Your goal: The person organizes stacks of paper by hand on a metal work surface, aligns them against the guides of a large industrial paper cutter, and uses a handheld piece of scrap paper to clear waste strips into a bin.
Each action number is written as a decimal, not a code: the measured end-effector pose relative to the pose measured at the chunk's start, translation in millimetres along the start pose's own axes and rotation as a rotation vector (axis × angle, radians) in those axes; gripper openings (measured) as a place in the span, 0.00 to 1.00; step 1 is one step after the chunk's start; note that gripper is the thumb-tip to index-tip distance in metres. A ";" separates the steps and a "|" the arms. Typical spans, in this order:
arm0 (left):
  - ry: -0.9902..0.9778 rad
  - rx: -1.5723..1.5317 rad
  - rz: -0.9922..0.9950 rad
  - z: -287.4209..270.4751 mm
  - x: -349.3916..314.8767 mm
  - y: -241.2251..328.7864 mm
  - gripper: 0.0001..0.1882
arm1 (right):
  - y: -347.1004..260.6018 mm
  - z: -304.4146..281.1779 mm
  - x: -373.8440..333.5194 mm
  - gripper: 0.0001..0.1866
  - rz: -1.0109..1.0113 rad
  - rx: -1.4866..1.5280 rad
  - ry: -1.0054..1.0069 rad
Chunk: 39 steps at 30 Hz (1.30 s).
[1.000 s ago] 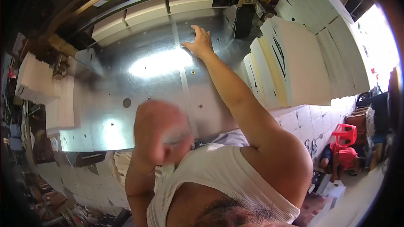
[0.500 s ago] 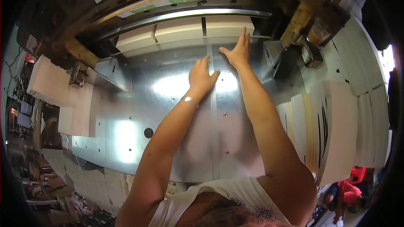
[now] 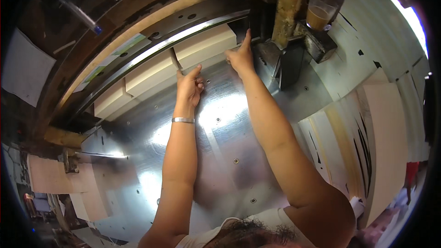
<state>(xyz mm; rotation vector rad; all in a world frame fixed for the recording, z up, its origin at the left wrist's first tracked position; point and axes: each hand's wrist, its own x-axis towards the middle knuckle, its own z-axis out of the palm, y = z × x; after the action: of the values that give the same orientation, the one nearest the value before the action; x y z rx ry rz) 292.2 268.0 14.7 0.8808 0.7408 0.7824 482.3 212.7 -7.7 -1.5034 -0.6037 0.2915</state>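
Observation:
Three cream-coloured paper stacks sit in a row under the metal bar of a large cutting machine, at the far edge of its shiny metal table [image 3: 225, 142]. My left hand [image 3: 189, 88] is at the front of the gap between the right stack [image 3: 206, 43] and the middle stack [image 3: 151, 76]. Its thumb and forefinger stretch out, while the other fingers curl with nothing visible in them. At the right stack's right end is my right hand [image 3: 241, 59], forefinger extended forward, the rest partly folded. The left stack [image 3: 112, 100] lies apart from both hands.
A bright metal bar [image 3: 183, 34] spans above the stacks. At right, a plastic cup of brown drink [image 3: 319, 11] stands on a dark metal block [image 3: 317, 43], beside a black upright plate [image 3: 290, 66]. Tall paper piles [image 3: 383, 138] flank the table; a pen [image 3: 76, 9] lies upper left.
The view has turned to the right. My left hand has moved to the gap between stacks with some fingers curling in, and my right hand to the right stack's end, its fingers folding.

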 end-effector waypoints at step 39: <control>-0.350 -0.215 -0.360 68.1 -175.4 -51.6 0.65 | 20.8 -27.0 54.3 0.38 -0.105 0.223 -0.157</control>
<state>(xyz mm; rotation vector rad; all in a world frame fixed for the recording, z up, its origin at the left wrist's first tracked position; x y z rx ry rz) 273.1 75.5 40.3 0.6422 0.4751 0.3655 545.3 220.5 -16.6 -1.2372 -0.7476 0.3850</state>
